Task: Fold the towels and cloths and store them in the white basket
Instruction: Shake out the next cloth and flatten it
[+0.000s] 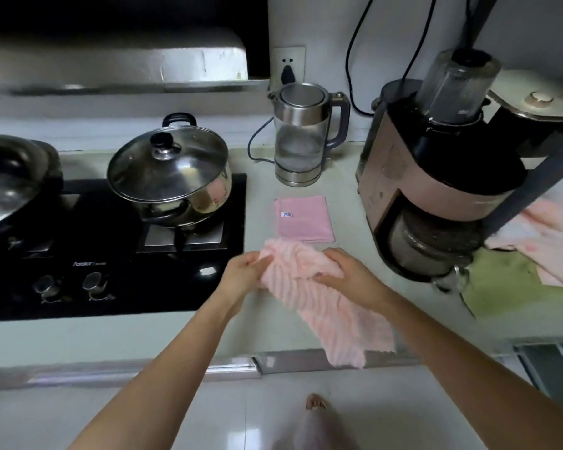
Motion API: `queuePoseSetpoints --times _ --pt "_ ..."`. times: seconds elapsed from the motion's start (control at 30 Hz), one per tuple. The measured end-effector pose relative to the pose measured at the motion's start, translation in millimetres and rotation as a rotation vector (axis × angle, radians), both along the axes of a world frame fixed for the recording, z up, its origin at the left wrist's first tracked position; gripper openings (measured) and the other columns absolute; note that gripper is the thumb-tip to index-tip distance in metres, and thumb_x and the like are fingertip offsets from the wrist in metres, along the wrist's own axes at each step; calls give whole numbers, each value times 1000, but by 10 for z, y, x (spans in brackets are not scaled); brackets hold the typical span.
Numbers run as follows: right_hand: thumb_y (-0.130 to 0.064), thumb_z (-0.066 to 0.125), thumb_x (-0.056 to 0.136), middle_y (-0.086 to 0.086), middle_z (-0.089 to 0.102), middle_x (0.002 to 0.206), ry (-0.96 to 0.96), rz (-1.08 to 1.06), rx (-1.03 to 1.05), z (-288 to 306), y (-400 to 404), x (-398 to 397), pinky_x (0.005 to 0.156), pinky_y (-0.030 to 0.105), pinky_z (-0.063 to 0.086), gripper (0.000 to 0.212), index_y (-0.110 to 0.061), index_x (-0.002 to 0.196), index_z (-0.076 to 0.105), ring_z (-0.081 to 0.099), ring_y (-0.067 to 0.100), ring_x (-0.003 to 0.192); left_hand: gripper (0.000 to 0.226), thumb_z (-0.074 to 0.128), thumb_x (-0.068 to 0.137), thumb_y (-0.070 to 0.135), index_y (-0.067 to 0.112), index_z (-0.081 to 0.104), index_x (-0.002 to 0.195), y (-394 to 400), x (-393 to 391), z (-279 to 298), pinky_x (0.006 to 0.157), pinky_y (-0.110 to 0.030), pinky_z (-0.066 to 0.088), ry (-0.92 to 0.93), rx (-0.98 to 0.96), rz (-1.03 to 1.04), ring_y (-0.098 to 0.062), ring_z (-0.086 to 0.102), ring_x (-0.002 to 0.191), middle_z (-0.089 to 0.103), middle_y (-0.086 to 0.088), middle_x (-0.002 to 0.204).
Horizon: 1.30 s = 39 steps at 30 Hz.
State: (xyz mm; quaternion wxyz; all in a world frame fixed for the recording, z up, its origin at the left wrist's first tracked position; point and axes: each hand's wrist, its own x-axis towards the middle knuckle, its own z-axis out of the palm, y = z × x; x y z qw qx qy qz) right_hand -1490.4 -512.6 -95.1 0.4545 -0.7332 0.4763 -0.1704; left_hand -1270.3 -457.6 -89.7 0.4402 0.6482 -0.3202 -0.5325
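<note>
A light pink ribbed towel (325, 306) hangs above the counter's front edge, held by both hands. My left hand (246, 271) pinches its upper left corner. My right hand (348, 271) grips its upper edge, and the rest droops down past the counter edge. Behind it a darker pink cloth (303, 219) lies folded flat on the counter. A green cloth (507, 284) and a pale pink cloth (546, 238) lie unfolded at the right. No white basket is in view.
A black gas hob (117, 280) with a lidded steel pot (173, 173) and a wok (7, 186) fills the left. A glass kettle (303, 138) stands behind the folded cloth. A blender machine (436, 177) stands to the right.
</note>
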Motion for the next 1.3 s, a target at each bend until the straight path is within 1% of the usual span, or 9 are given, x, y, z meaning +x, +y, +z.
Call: queuePoseSetpoints --times 0.2,0.37,0.47,0.53,0.63,0.73,0.97,1.1,1.3 --pt "-17 61 90 -2 68 102 72 4 -13 186 453 -65 82 22 45 11 -19 101 64 63 15 97 16 62 91 20 7 68 96 347 334 565 55 -15 45 -207 -242 -73 -4 57 64 65 2 78" --pt "-15 80 75 -11 51 133 -124 30 116 631 680 34 104 23 34 62 -24 129 51 44 2 125 14 65 89 27 14 71 93 624 366 1022 71 -14 45 -363 -336 -427 -2 60 75 68 5 85" --pt "-9 69 84 -9 49 139 -300 120 142 890 780 248 108 18 31 55 -20 134 49 39 2 132 15 68 88 22 13 73 98 748 285 1227 80 -13 45 -365 -326 -621 0 62 84 72 6 91" --pt "-3 63 87 -8 58 128 -340 183 151 1029 827 369 105 17 35 39 -17 123 58 48 3 124 16 67 88 20 11 73 100 812 261 1347 81 -13 45 -363 -344 -684 0 63 87 72 7 93" --pt "-2 57 89 -3 61 81 -387 241 218 1176 898 430 79 18 41 10 -11 85 61 56 6 80 15 65 90 18 10 71 101 880 311 1502 78 -17 49 -334 -359 -669 -7 63 84 72 -3 92" --pt "-6 54 91 0 45 66 -459 211 326 1238 930 403 62 21 35 21 -11 72 49 43 8 61 14 65 89 15 6 70 98 897 340 1559 75 -20 48 -342 -364 -635 -8 61 79 69 -3 88" --pt "-20 66 87 0 30 62 11 233 -63 1324 804 48 49 24 19 31 -11 68 43 27 9 57 15 72 84 27 13 69 78 917 408 1424 64 -25 41 -552 -296 -590 -10 53 66 62 0 70" --pt "-12 64 82 -4 34 56 55 71 -257 1205 735 -214 50 25 23 32 -11 58 42 28 2 49 29 74 81 29 25 56 59 978 533 1257 57 -27 40 -798 -194 -603 -8 46 53 52 9 55" --pt "-11 61 80 -5 39 54 285 34 -470 1068 630 -516 51 32 23 38 -22 59 32 41 21 59 20 69 84 16 9 57 70 1022 594 1242 53 -25 44 -988 -209 -261 -16 49 64 52 1 65"
